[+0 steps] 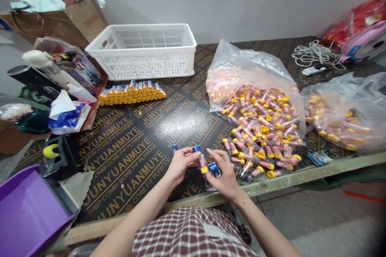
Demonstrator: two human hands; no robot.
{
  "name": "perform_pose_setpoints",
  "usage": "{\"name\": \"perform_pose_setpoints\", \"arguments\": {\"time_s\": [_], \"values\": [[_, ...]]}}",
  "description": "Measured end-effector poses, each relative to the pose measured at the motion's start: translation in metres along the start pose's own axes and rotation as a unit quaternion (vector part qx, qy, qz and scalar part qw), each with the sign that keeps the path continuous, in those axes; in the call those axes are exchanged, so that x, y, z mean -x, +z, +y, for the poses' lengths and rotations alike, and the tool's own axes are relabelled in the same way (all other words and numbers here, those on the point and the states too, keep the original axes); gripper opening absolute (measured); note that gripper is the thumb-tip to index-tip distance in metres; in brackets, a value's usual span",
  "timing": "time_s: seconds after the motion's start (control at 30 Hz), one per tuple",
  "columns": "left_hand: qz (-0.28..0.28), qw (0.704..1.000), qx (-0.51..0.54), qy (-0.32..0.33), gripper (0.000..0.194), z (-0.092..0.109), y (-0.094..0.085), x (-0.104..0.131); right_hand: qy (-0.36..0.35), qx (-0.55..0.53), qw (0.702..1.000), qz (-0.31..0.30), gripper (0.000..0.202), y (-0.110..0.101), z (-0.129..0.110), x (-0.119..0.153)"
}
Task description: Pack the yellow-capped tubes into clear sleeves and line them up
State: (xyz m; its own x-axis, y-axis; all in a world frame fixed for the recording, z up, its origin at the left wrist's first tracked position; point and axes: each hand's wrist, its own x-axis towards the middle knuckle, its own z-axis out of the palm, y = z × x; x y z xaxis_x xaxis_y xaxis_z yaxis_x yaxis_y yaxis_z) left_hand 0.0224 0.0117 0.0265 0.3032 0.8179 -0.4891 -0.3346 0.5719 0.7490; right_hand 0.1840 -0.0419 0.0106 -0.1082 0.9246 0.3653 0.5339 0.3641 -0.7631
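My left hand [181, 165] pinches a small clear tube [202, 161] above the front part of the table. The tube is tilted, with pink print inside, a yellow cap at its lower end and a blue label at its upper end. My right hand [224, 176] is beside it with fingers apart and curved around the tube's right side; whether a fingertip touches it I cannot tell. Blue printed labels [213, 168] lie partly hidden under my right hand. A blue-ended piece [174, 148] shows just past my left hand. To the right spreads a heap of yellow-capped tubes [262, 128].
Blue-topped tubes [132, 91] lie stacked in rows before a white plastic basket [150, 62]. The heap spills from a clear bag [250, 62]; another filled bag [352, 116] is at right. At left are a tape dispenser [62, 156] and a purple dustpan [30, 213].
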Motion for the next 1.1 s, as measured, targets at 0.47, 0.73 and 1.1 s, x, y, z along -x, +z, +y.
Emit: {"name": "perform_pose_setpoints", "arguments": {"time_s": [0.47,0.73,1.1], "values": [[-0.054,0.996,-0.020,-0.071,0.037,-0.005,0.001,0.012,-0.009,-0.134,0.985,-0.106,0.083,0.004,0.003,-0.005],[-0.037,0.997,-0.014,-0.068,0.037,-0.004,0.000,0.014,-0.006,-0.165,0.982,-0.089,0.084,0.007,0.002,-0.006],[0.056,0.993,-0.106,0.012,0.043,0.007,-0.031,0.004,0.003,-0.110,0.989,-0.095,0.086,-0.001,0.010,-0.014]]}}
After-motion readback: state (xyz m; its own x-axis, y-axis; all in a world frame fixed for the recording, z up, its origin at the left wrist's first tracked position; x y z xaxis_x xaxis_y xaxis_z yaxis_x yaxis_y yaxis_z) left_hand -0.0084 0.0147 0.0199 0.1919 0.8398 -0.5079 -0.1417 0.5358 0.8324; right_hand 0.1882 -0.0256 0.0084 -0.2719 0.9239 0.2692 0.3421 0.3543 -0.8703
